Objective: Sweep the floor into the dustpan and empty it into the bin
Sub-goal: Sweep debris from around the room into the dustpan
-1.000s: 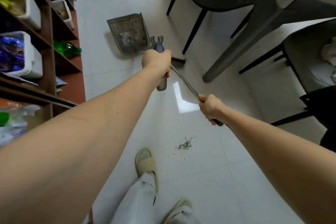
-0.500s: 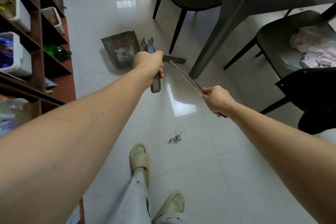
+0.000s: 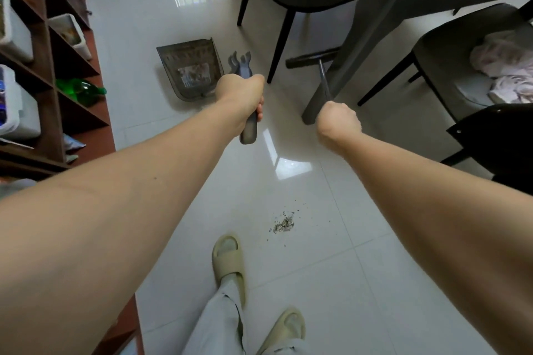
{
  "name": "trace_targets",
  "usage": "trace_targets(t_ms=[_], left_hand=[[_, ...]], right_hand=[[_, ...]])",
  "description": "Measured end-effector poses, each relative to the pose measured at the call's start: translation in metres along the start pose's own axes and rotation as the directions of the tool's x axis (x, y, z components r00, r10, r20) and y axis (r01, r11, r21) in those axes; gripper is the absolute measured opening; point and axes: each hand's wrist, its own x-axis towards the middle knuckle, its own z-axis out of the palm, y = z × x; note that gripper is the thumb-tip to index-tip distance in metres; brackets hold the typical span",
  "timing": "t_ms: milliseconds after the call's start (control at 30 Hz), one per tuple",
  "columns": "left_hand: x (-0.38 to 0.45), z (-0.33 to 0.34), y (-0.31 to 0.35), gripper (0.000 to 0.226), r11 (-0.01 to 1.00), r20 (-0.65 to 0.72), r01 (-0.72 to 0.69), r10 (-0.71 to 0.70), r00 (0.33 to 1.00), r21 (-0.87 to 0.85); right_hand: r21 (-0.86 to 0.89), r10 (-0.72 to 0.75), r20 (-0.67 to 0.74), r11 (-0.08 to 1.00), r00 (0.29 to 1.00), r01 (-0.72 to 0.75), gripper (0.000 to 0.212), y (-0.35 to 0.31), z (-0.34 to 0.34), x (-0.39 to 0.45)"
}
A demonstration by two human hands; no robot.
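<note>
Dust (image 3: 284, 223) lies in a small grey heap on the white tiled floor (image 3: 331, 282), just ahead of your forward slipper (image 3: 229, 258) and well short of both tools. Your left hand (image 3: 240, 95) has its grip clenched round the dustpan handle (image 3: 248, 124), with the grey end of the handle sticking out below your fist. The dustpan (image 3: 191, 69) rests on the floor beyond that hand, its open mouth facing away from you toward the far tiles, and some scraps already sit inside it. Your right hand (image 3: 339, 121) has its grip clenched round the broom stick (image 3: 323, 78), which runs up and away from your knuckles. The broom head (image 3: 311, 58) lies flat on the floor under the surface, between a black chair leg (image 3: 281, 43) and the thick grey leg (image 3: 352, 57) that carries the surface. Broom and dustpan are well apart from each other, and the heap sits behind them both, closer to your feet. Your second slipper (image 3: 285, 328) stands further back at the bottom edge. Along your left runs a dark wooden shelf (image 3: 52, 72) holding white bins (image 3: 70, 33) and a green bottle (image 3: 79, 88) lying on its side. On your right a dark chair (image 3: 444, 46) carries a crumpled pale cloth (image 3: 503, 65) on its seat.
</note>
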Motion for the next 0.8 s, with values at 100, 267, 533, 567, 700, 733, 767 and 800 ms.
trace_targets(t_ms=[100,267,533,567,700,733,767,800], left_hand=[[0.015,0.004,0.011,0.02,1.0,0.017,-0.017,0.017,1.0,0.004],[0.052,0.009,0.018,0.022,0.999,0.038,-0.036,0.036,0.999,0.01],[0.122,-0.011,0.002,0.021,0.988,0.026,-0.065,0.062,0.998,0.141],[0.125,-0.013,0.002,0.021,0.987,0.031,-0.061,0.057,0.998,0.151],[0.127,-0.016,0.013,0.02,0.987,0.045,-0.039,0.033,0.998,0.159],[0.123,-0.018,0.021,0.019,0.987,0.044,-0.032,0.026,0.999,0.155],[0.118,-0.02,0.029,0.019,0.988,0.043,-0.023,0.017,0.999,0.15],[0.113,-0.023,0.035,0.019,0.99,0.039,-0.014,0.009,0.999,0.139]], right_hand=[[0.114,0.039,0.008,0.993,0.999,-0.04,0.031,-0.024,-0.001,0.032],[0.32,0.139,0.054,0.936,0.989,-0.148,0.032,-0.056,0.025,0.099],[0.43,0.11,0.328,0.867,0.938,-0.252,0.025,-0.09,0.07,0.154],[0.403,0.116,0.351,0.877,0.929,-0.262,0.016,-0.093,0.072,0.15],[0.451,0.053,0.488,0.84,0.871,-0.303,0.008,-0.113,0.072,0.131],[0.475,0.103,0.541,0.782,0.835,-0.404,0.017,-0.12,0.065,0.124],[0.504,0.153,0.605,0.686,0.782,-0.524,0.024,-0.127,0.056,0.117],[0.526,0.161,0.665,0.591,0.729,-0.611,0.028,-0.133,0.047,0.109]])
